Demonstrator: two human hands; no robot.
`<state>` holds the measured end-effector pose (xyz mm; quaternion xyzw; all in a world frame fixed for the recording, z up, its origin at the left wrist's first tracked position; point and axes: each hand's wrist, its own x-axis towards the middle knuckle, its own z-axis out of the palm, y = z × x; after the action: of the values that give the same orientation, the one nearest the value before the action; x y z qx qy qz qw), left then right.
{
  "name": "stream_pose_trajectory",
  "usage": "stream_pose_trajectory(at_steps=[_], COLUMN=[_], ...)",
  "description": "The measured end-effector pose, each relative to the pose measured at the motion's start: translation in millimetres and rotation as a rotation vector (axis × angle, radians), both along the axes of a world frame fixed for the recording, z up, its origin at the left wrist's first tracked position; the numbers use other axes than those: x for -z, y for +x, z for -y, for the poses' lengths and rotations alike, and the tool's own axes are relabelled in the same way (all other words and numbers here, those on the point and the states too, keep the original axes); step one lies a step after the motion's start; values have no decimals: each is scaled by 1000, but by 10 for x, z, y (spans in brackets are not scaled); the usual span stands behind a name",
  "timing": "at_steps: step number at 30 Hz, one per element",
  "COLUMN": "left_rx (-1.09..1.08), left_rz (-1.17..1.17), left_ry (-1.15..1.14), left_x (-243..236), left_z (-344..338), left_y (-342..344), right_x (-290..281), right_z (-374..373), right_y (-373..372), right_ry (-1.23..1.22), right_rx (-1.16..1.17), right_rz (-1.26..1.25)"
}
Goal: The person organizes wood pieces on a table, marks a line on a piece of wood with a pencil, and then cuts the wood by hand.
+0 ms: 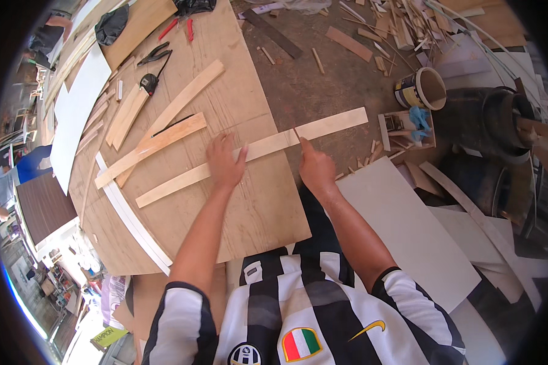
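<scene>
A long pale wooden strip (265,148) lies slantwise over the plywood tabletop (256,204), its right end jutting past the table's edge. My left hand (225,161) presses on the strip, thumb and fingers spread. Beyond the table edge, my right hand (318,168) is closed in a fist round a thin reddish-brown blade-like tool (296,134). Seen edge-on, this tool crosses the strip's overhanging part; its handle is hidden in my fist, and its exact kind cannot be made out.
Left of the strip lie wooden slats (158,148), a tape measure (148,84), pliers (154,55) and a white curved strip (131,213). Right of the table are a white board (408,234), a bucket (429,89), a small wooden box (406,131) and scattered offcuts (350,42).
</scene>
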<state>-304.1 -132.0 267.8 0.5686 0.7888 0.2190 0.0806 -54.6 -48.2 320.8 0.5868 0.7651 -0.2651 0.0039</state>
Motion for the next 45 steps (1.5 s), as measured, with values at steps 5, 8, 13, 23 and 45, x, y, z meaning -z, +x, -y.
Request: stream_pose_trajectory(at_steps=[5,8,13,23,45], left_rx=[-265,-254,-239,-324,-319], left_rz=[-113,-85,-87,-28,11], left_ry=[-142,-250,-291,-333,-452], left_x=[203,208,248,202,55], left_z=[-786,-842,-816,-1012,-1094], left_y=[691,766,719,832,823], right_x=[-130,-111,-162,-131,-169], right_z=[-86,-122,-137,-123,-127], right_y=[-233,-241,-308,-395,-587], right_ry=[-100,-116,-172,-187,-260], right_rx=[-77,-72,-71,-66,-146], right_rz=[53,75,70,70,237])
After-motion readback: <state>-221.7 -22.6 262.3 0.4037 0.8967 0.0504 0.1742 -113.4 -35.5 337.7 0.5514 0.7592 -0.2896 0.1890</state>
